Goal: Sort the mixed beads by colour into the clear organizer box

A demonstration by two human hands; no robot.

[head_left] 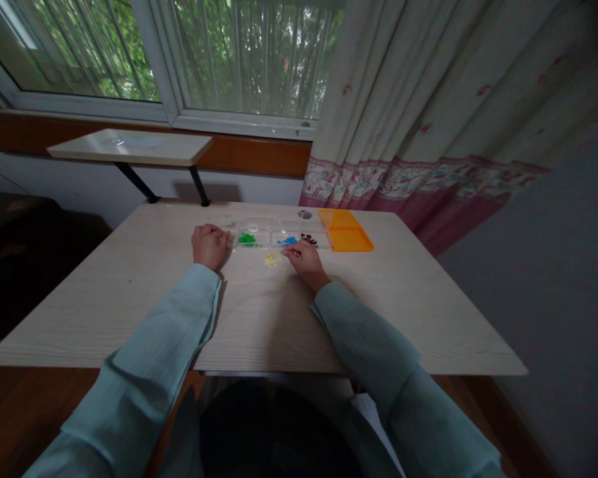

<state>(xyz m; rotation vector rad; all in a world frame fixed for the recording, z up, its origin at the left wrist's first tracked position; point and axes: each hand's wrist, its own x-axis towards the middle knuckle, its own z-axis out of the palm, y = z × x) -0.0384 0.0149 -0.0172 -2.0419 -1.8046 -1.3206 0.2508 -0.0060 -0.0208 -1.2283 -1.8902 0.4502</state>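
A clear compartment tray (270, 232) lies on the table, with small green pieces (247, 239), blue pieces (287, 241) and dark brown pieces (308, 238) in separate front compartments. My left hand (210, 248) is closed at the tray's left end, its fingertips at the leftmost front compartment; what they hold, if anything, is too small to tell. My right hand (305, 259) is closed in a pinch just in front of the blue and brown pieces. Whatever is between its fingertips cannot be made out. Left of that hand, a few small yellow pieces (271, 260) are scattered on the tabletop.
An orange tray or lid (347, 231) adjoins the clear tray on the right. Behind them is a small dark round spot (305, 214). A raised white shelf (134, 147) on black legs stands at the table's (408, 318) back left. A curtain (403, 119) hangs behind.
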